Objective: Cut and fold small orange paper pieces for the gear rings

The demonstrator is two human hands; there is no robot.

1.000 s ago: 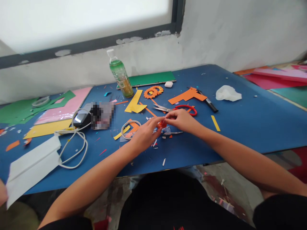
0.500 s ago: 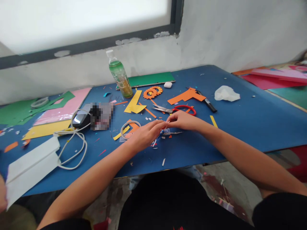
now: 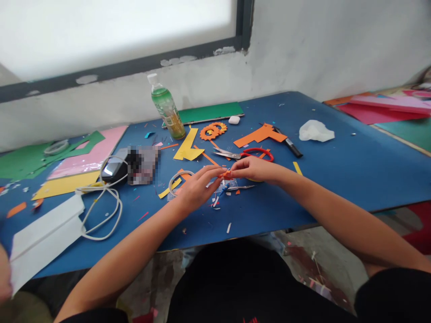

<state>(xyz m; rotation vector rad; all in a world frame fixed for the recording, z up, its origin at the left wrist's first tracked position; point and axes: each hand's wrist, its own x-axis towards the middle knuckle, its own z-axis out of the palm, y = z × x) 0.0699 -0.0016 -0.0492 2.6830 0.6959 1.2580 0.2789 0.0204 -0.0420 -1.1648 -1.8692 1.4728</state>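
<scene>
Over the front middle of the table, my left hand (image 3: 199,187) and my right hand (image 3: 254,168) meet at the fingertips. Both pinch a small piece of orange paper (image 3: 226,175), partly covered by the fingers. Just below it lies a thin silver tool with a blue part (image 3: 225,188), whose kind I cannot make out. Red-handled scissors (image 3: 242,154) rest right behind my right hand, blades pointing left. A roll of tape (image 3: 171,183) with orange and yellow paper strips lies left of my left hand. Behind the scissors are orange gear-shaped cutouts (image 3: 209,132).
A green-labelled bottle (image 3: 167,107) stands near the wall. Yellow paper (image 3: 186,146), an orange L-shaped piece (image 3: 259,136), a black marker (image 3: 292,146) and crumpled white plastic (image 3: 315,131) lie around. White cable (image 3: 116,215) and folded white paper (image 3: 47,240) are left, beside another person's blurred hand (image 3: 4,273).
The orange piece now shows between my fingertips, where the fingers hid it before. My left hand has shifted slightly left and the hands have turned a little; the table's things stay put.
</scene>
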